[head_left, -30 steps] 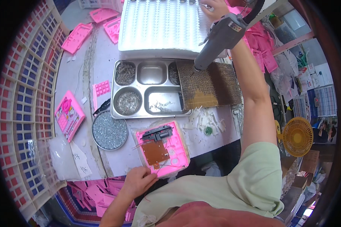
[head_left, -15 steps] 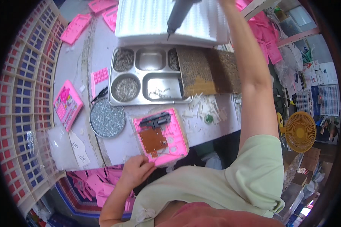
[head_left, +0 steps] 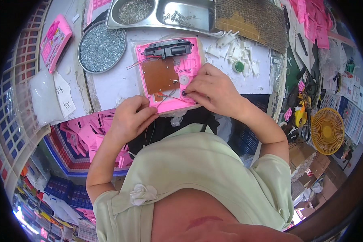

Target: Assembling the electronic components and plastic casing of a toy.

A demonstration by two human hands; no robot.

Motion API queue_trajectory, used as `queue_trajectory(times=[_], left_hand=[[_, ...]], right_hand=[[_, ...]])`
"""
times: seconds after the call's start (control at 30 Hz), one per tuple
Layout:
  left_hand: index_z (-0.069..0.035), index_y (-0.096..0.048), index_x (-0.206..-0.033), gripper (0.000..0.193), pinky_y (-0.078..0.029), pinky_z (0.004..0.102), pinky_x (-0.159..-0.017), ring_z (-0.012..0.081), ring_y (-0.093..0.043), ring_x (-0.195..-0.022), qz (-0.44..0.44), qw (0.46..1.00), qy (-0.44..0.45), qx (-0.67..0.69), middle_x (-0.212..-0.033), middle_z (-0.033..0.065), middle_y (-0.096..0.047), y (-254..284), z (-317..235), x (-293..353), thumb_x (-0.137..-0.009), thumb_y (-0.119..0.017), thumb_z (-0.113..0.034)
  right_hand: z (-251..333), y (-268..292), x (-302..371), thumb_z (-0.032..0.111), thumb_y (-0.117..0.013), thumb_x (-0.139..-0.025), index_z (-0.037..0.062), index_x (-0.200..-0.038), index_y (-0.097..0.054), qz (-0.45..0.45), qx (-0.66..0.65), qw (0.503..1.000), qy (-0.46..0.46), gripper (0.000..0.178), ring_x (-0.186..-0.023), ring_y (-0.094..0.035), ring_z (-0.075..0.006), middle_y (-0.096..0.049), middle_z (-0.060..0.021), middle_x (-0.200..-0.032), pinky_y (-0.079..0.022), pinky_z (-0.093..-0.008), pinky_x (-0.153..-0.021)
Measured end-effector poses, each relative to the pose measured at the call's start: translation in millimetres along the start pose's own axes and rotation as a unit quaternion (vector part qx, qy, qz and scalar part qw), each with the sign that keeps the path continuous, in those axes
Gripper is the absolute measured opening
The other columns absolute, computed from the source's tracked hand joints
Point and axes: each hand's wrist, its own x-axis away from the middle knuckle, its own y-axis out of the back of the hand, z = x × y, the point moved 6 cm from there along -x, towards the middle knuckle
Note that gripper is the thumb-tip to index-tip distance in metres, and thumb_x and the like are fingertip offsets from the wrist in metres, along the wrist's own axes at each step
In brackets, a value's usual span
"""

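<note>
A pink plastic toy shell (head_left: pixel 169 72) lies open on the white table's front edge, with a brown circuit board (head_left: pixel 159 76), a black part at its far end and thin red wires inside. My left hand (head_left: pixel 131 119) grips the shell's near left corner, fingers by the wires. My right hand (head_left: pixel 213 90) rests on the shell's near right corner, fingertips pinched on a small dark part there. What the fingers pinch is too small to make out.
A round dish of small metal screws (head_left: pixel 102 47) sits left of the shell. A steel compartment tray (head_left: pixel 165 14) and a mesh pad (head_left: pixel 250 20) lie behind. White plastic bits (head_left: pixel 238 54) lie right. A crate of pink shells (head_left: pixel 82 141) is below the table; a yellow fan (head_left: pixel 328 131) stands right.
My right hand has come down from the far tray, let go of the grey power screwdriver, and now works on the shell. The view has tilted down toward me.
</note>
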Motion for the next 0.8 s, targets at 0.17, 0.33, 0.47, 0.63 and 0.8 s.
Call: queue_trajectory(times=[0.17, 0.33, 0.47, 0.63, 0.8], left_hand=[[-0.008, -0.071, -0.093, 0.027, -0.049, 0.0386, -0.062, 0.0267, -0.062, -0.075, -0.005, 1.0, 0.004, -0.007, -0.088, 0.0083, -0.06, -0.1, -0.9, 3.0, -0.071, -0.087, -0.009], [-0.008, -0.071, -0.094, 0.027, -0.049, 0.0384, -0.062, 0.0268, -0.062, -0.075, -0.007, 1.0, 0.004, -0.004, -0.089, 0.0085, -0.06, -1.7, -0.2, 2.3, -0.071, -0.087, -0.009], [-0.008, -0.071, -0.093, 0.027, -0.05, 0.0383, -0.062, 0.0269, -0.062, -0.075, -0.004, 1.0, 0.004, -0.005, -0.09, 0.0086, -0.06, -2.5, 1.5, 4.2, -0.071, -0.087, -0.009], [-0.009, -0.069, -0.096, 0.023, -0.047, 0.0398, -0.061, 0.028, -0.061, -0.075, 0.003, 1.0, 0.001, -0.013, -0.087, 0.0081, -0.061, -1.9, 0.4, 3.2, -0.078, -0.083, -0.014], [-0.01, -0.068, -0.102, 0.028, -0.046, 0.0405, -0.06, 0.0279, -0.06, -0.073, 0.022, 0.998, -0.033, -0.046, -0.087, 0.0077, -0.06, 0.0, -1.2, 5.5, -0.078, -0.082, -0.011]], right_hand=[[7.8, -4.7, -1.7, 0.012, -0.081, -0.074, 0.011, -0.091, -0.07, -0.013, 0.084, 0.996, 0.035, 0.02, -0.093, -0.059, -0.0289, -0.066, -0.0025, -0.097, -0.053, -0.0383, -0.078], [-1.3, -6.3, 4.9, 0.014, -0.083, -0.071, 0.0114, -0.089, -0.07, -0.048, 0.053, 0.996, 0.054, 0.022, -0.093, -0.059, -0.0273, -0.066, -0.0006, -0.098, -0.052, -0.037, -0.078], [-12.1, -7.2, 12.7, 0.014, -0.084, -0.07, 0.0122, -0.09, -0.072, -0.068, 0.009, 0.993, 0.093, 0.023, -0.093, -0.058, -0.0267, -0.068, 0.0006, -0.099, -0.05, -0.0359, -0.08], [-11.0, -13.0, 15.9, 0.011, -0.086, -0.071, 0.0127, -0.098, -0.073, -0.067, 0.019, 0.994, 0.086, 0.03, -0.094, -0.058, -0.0268, -0.07, -0.0018, -0.103, -0.047, -0.0381, -0.083], [-5.6, 8.9, 11.3, 0.011, -0.084, -0.072, 0.0123, -0.099, -0.073, -0.084, 0.028, 0.993, 0.077, 0.03, -0.095, -0.058, -0.0284, -0.069, -0.0032, -0.105, -0.048, -0.0405, -0.084]])
